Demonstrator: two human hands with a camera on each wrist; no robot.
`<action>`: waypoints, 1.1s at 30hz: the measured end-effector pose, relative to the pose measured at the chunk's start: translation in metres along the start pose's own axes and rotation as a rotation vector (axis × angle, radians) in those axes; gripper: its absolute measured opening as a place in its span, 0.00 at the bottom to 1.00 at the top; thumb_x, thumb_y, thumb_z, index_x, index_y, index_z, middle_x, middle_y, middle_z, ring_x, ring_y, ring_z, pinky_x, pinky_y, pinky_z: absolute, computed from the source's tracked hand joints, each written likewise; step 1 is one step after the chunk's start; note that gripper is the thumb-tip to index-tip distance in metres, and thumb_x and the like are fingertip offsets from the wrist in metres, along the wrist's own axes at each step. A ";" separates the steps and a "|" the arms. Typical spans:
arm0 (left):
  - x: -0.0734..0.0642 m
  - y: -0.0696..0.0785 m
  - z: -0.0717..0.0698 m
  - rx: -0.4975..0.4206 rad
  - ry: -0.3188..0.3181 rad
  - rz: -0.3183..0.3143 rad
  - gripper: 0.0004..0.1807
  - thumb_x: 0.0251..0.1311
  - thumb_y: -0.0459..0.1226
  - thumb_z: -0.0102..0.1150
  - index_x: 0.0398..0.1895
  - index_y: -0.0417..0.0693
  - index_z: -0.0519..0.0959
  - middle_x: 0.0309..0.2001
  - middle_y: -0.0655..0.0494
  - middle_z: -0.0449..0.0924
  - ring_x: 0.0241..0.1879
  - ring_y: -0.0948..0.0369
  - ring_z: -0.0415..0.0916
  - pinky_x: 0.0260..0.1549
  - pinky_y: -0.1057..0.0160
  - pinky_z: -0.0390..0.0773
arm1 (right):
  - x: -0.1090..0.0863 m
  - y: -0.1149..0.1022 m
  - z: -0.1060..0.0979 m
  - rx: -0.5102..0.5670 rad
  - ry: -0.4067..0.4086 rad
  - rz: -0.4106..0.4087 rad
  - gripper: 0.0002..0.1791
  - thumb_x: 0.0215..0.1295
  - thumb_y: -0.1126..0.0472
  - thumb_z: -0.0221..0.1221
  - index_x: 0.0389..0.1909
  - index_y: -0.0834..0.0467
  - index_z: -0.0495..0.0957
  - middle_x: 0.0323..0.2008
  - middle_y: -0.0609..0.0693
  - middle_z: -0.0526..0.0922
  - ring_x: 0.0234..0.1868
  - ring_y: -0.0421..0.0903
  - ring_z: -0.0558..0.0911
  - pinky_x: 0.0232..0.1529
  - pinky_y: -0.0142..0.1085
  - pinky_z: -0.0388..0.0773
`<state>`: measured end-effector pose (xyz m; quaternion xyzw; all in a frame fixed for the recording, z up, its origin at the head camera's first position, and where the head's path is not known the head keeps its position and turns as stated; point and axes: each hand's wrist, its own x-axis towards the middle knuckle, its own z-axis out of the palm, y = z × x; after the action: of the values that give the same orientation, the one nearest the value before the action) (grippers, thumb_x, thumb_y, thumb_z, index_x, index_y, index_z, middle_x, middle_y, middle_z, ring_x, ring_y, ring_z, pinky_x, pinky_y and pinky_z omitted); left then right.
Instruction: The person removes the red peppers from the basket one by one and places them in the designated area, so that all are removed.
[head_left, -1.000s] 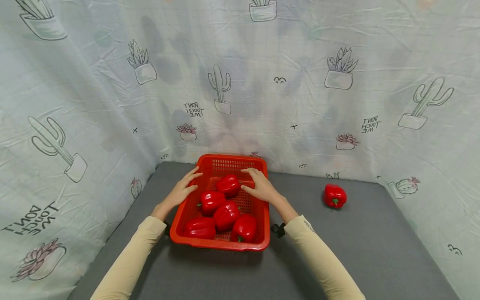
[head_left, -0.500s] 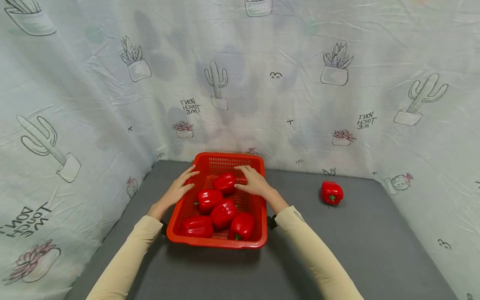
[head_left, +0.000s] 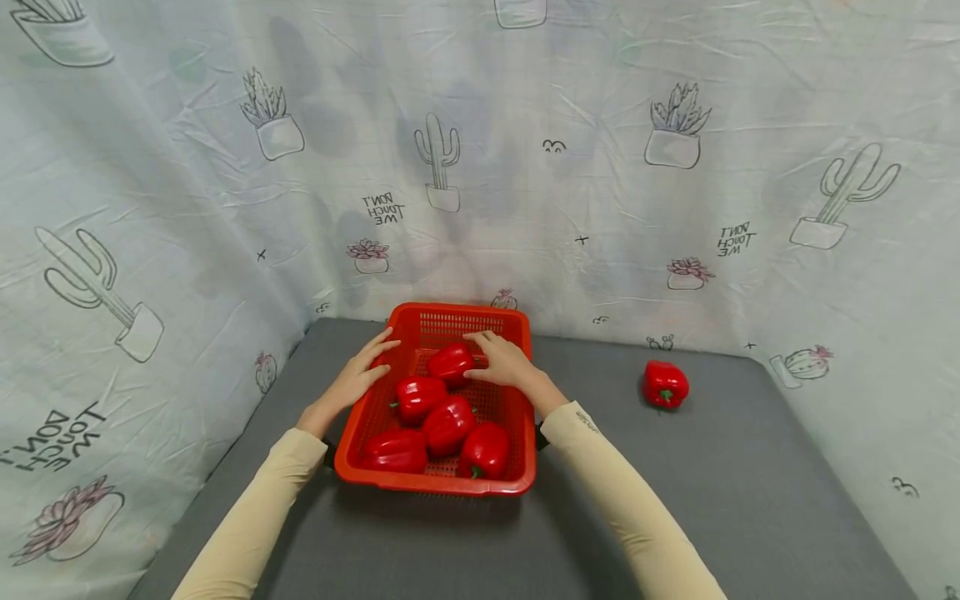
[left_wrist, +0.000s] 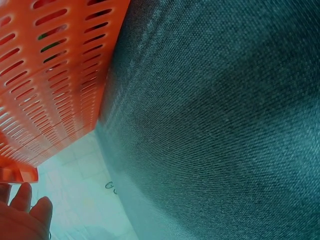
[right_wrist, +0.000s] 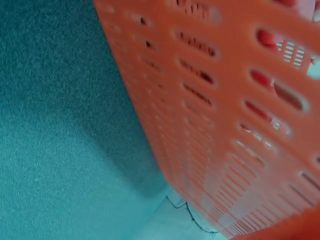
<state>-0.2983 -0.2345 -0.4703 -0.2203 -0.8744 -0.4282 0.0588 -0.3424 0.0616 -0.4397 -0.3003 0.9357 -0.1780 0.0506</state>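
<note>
Inside a red plastic basket (head_left: 435, 483) lie several shiny red bell peppers; one pepper (head_left: 450, 365) sits farthest back and another (head_left: 484, 451) at the front right. My left hand (head_left: 352, 382) is at the basket's left rim, fingers spread and pointing inward. In the left wrist view its fingertips show just below the rim corner, beside the slotted basket wall (left_wrist: 55, 75). My right hand (head_left: 506, 365) reaches over the right rim, thumb and fingers apart, fingertips right at the back pepper's right side. In the right wrist view only the basket's side wall (right_wrist: 200, 125) shows, not the hand.
A single red bell pepper (head_left: 665, 385) lies on the grey tabletop (head_left: 720, 467) to the right of the basket. Behind and to both sides hangs a pale curtain (head_left: 510, 192) printed with cacti, close behind the basket's far edge.
My right hand has shifted a little left, farther in over the basket toward the back pepper. The left hand stays at its rim. The head view has shifted slightly; the peppers lie as before.
</note>
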 end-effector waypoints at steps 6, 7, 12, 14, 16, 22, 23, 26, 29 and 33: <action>-0.003 0.019 -0.005 -0.017 -0.009 0.003 0.23 0.63 0.26 0.46 0.62 0.29 0.63 0.70 0.35 0.47 0.69 0.39 0.43 0.60 0.35 0.49 | 0.004 0.000 0.002 -0.032 -0.052 -0.012 0.42 0.58 0.43 0.59 0.70 0.51 0.55 0.65 0.56 0.64 0.65 0.52 0.65 0.67 0.49 0.53; -0.004 0.024 -0.006 -0.020 -0.013 0.004 0.23 0.63 0.26 0.46 0.62 0.28 0.64 0.70 0.34 0.47 0.69 0.38 0.43 0.60 0.35 0.49 | 0.004 0.000 0.002 -0.037 -0.062 -0.012 0.42 0.58 0.42 0.59 0.70 0.51 0.54 0.65 0.56 0.63 0.65 0.52 0.65 0.67 0.49 0.53; -0.007 0.041 -0.009 -0.008 -0.023 0.013 0.23 0.61 0.25 0.47 0.60 0.26 0.64 0.69 0.31 0.48 0.68 0.36 0.45 0.60 0.36 0.50 | 0.006 0.000 0.004 -0.055 -0.093 -0.002 0.43 0.59 0.43 0.58 0.72 0.51 0.51 0.66 0.57 0.62 0.67 0.53 0.62 0.68 0.48 0.51; -0.007 0.042 -0.009 -0.008 -0.020 0.013 0.22 0.61 0.24 0.46 0.60 0.25 0.64 0.68 0.30 0.48 0.67 0.36 0.45 0.59 0.35 0.50 | 0.007 0.000 0.005 -0.049 -0.096 0.002 0.43 0.59 0.43 0.58 0.72 0.52 0.51 0.67 0.58 0.61 0.67 0.53 0.62 0.68 0.48 0.52; -0.006 0.041 -0.009 -0.013 -0.019 0.012 0.22 0.61 0.24 0.46 0.60 0.25 0.64 0.68 0.30 0.48 0.67 0.36 0.45 0.59 0.35 0.50 | 0.008 0.000 0.005 -0.038 -0.101 0.001 0.44 0.59 0.44 0.58 0.72 0.52 0.50 0.67 0.58 0.61 0.68 0.54 0.61 0.68 0.47 0.52; -0.006 0.040 -0.008 -0.028 -0.018 0.003 0.23 0.62 0.24 0.46 0.60 0.26 0.64 0.69 0.31 0.48 0.68 0.37 0.45 0.60 0.35 0.49 | 0.010 0.000 0.008 -0.060 -0.127 -0.016 0.44 0.60 0.43 0.57 0.72 0.51 0.49 0.67 0.57 0.61 0.68 0.53 0.60 0.69 0.46 0.51; -0.007 0.040 -0.009 -0.029 -0.017 0.003 0.23 0.62 0.24 0.46 0.61 0.26 0.64 0.69 0.31 0.48 0.68 0.37 0.45 0.60 0.35 0.49 | 0.010 0.001 0.009 -0.068 -0.127 -0.023 0.43 0.60 0.43 0.57 0.72 0.51 0.49 0.67 0.57 0.62 0.68 0.52 0.60 0.69 0.46 0.51; -0.007 0.039 -0.008 -0.026 -0.017 0.002 0.23 0.62 0.24 0.46 0.61 0.27 0.64 0.69 0.32 0.48 0.68 0.37 0.45 0.60 0.35 0.49 | 0.011 0.000 0.009 -0.087 -0.124 -0.039 0.42 0.61 0.43 0.56 0.72 0.52 0.51 0.65 0.57 0.64 0.67 0.52 0.63 0.68 0.48 0.51; -0.007 0.039 -0.008 -0.024 -0.017 -0.004 0.23 0.62 0.25 0.46 0.61 0.27 0.64 0.69 0.33 0.47 0.68 0.38 0.44 0.60 0.35 0.49 | 0.011 -0.001 0.009 -0.099 -0.117 -0.052 0.40 0.62 0.45 0.55 0.71 0.53 0.52 0.64 0.57 0.66 0.65 0.52 0.65 0.68 0.50 0.52; -0.006 0.040 -0.009 -0.022 -0.017 -0.007 0.23 0.62 0.25 0.46 0.61 0.27 0.64 0.69 0.33 0.47 0.68 0.38 0.45 0.60 0.36 0.49 | 0.012 -0.001 0.009 -0.109 -0.107 -0.054 0.39 0.63 0.45 0.55 0.71 0.53 0.53 0.63 0.56 0.68 0.64 0.51 0.67 0.67 0.50 0.53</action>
<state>-0.2767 -0.2219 -0.4375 -0.2217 -0.8708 -0.4362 0.0474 -0.3500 0.0509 -0.4471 -0.3368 0.9315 -0.1118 0.0792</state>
